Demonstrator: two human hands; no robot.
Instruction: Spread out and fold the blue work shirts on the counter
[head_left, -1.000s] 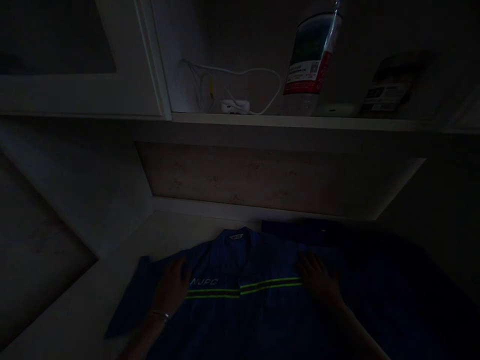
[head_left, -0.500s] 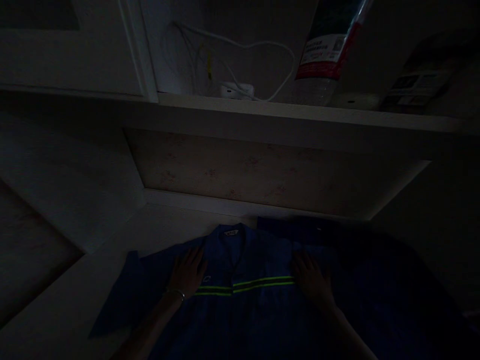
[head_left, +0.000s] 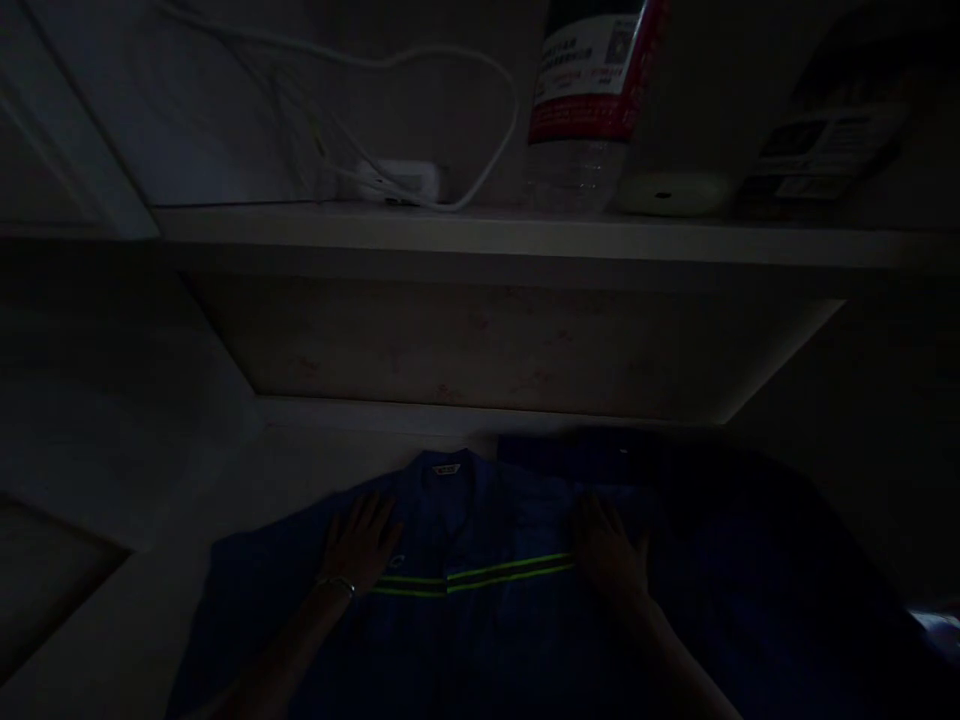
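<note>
A blue work shirt (head_left: 480, 620) with yellow-green stripes across the chest lies spread flat, its collar and neck label pointing away from me. On its left chest side, beside a small emblem, my left hand (head_left: 361, 540) rests flat with fingers spread; a bracelet circles that wrist. My right hand (head_left: 609, 545) lies palm down near the opposite shoulder, at the end of the stripes, fingers stretched out. Neither hand grips the cloth. The scene is very dark, so the lower part of the shirt is hard to make out.
Darker blue cloth (head_left: 720, 540) lies at the right, partly next to the shirt. Above runs a shelf (head_left: 480, 235) holding a bottle with a red label (head_left: 581, 110), a white cable (head_left: 420, 55) and a small white box (head_left: 401, 182). A patterned panel (head_left: 480, 345) stands behind.
The view has shifted, so the shelf items appear further left. The shirt's left sleeve has changed shape and lies differently at its edge. Both hands remain flat on the shirt.
</note>
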